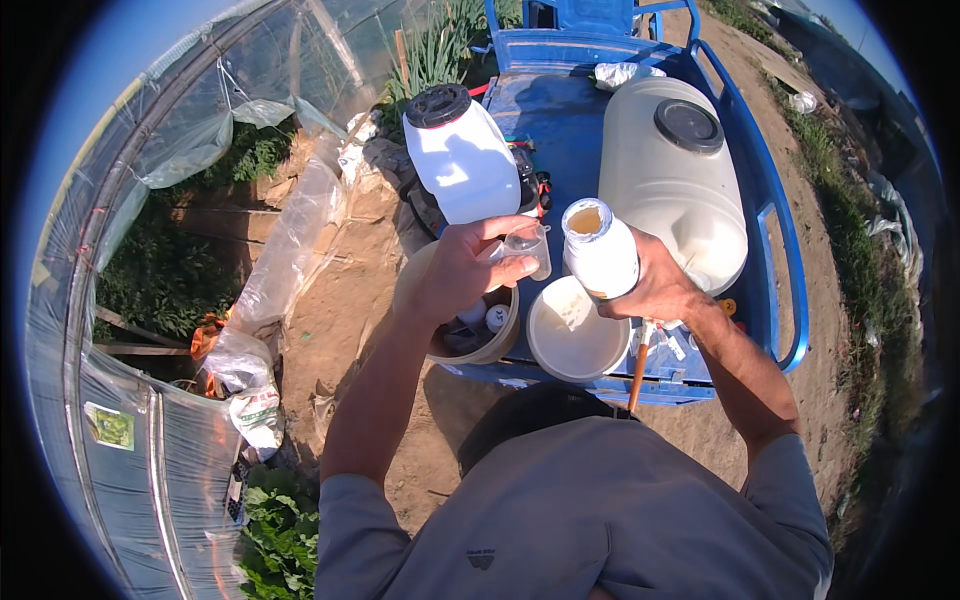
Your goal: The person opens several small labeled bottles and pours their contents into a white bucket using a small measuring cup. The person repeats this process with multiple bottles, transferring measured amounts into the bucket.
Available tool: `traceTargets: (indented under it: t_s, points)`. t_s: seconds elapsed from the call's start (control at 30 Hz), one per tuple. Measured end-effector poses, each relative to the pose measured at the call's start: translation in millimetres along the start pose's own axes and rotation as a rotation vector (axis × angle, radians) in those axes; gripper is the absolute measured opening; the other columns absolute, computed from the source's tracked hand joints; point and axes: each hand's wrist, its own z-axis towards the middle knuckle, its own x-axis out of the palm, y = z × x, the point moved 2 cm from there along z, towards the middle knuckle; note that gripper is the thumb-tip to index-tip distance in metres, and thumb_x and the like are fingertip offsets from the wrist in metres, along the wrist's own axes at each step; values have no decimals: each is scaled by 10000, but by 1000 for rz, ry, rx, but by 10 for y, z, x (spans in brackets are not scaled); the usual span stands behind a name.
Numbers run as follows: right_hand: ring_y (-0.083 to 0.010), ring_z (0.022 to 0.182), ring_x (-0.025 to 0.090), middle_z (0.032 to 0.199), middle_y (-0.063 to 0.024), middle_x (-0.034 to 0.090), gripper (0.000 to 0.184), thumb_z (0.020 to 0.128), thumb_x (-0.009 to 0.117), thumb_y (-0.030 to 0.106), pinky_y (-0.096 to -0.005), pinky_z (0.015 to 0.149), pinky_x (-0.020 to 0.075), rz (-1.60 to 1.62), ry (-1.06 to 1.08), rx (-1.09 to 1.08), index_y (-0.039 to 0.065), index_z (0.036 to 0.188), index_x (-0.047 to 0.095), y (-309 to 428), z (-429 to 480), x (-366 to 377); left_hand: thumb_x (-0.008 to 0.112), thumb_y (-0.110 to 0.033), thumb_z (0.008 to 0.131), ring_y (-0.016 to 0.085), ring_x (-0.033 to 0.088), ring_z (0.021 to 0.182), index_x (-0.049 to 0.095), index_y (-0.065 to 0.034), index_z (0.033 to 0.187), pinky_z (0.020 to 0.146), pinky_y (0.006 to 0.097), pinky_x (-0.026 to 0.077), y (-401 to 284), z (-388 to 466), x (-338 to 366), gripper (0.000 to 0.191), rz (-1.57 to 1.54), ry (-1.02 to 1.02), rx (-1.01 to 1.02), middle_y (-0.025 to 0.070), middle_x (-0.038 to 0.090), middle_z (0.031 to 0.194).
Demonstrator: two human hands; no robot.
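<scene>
My left hand [472, 262] grips a small clear plastic cup [529, 251] between thumb and fingers. A white plastic bottle [604, 259] with an uncapped, pale-smeared mouth is held in my right hand [660, 277], tilted a little towards the cup but apart from it. Brownish-yellow shows inside its neck. Below the bottle stands a round white tub [579, 367] with pale residue on its inner wall. Under my left hand a larger cream bucket [480, 354] holds white-capped bottles, partly hidden by the hand and forearm.
A blue cargo tricycle bed [559, 120] carries a big translucent barrel [667, 195] lying on its side and a white jug [465, 161] with a black lid. A wooden-handled stick [640, 367] leans at the bed's near edge. Plastic greenhouse film [112, 300] stands at the left.
</scene>
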Motion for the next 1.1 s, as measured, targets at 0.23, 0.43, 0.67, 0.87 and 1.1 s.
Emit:
traceTargets:
  t_s: [0.23, 0.43, 0.67, 0.87, 1.1]
  points:
    - [-295, 1183, 715, 1226, -164, 758, 848, 598, 948, 158, -452, 1113, 551, -144, 24, -51, -5, 1377, 654, 272, 167, -357, 857, -18, 870, 160, 740, 1159, 774, -39, 1364, 1035, 357, 595, -231, 16, -368, 501, 56, 97, 16, 66, 792, 1292]
    - [-271, 1090, 741, 1138, -154, 782, 737, 616, 923, 161, -405, 1007, 591, -211, 64, -80, -16, 1294, 693, 525, 230, -499, 951, -103, 808, 167, 732, 1182, 796, -44, 1305, 1077, 380, 578, -340, 53, -431, 524, 52, 156, 51, 47, 792, 1279]
    - [-288, 994, 774, 1120, -185, 797, 706, 607, 911, 171, -420, 915, 627, -317, 95, -86, -34, 1256, 720, 666, 239, -565, 945, -112, 819, 174, 738, 1186, 770, -38, 1383, 1065, 369, 595, -382, 82, -391, 595, 114, 145, 82, 66, 800, 1276]
    - [-299, 985, 786, 1093, -196, 809, 711, 597, 906, 197, -436, 919, 636, -399, 87, -138, -29, 1250, 738, 744, 226, -632, 916, -113, 822, 150, 707, 1194, 813, -68, 1274, 1030, 358, 586, -530, 61, -306, 466, 213, 132, 75, 42, 797, 1243]
    - [-292, 972, 791, 1080, -179, 819, 711, 601, 886, 211, -435, 908, 647, -441, 68, -185, -26, 1256, 743, 832, 175, -684, 932, -254, 835, 112, 696, 1083, 814, -42, 1120, 959, 320, 559, -683, 104, -291, 374, 359, 170, 181, 21, 790, 1150]
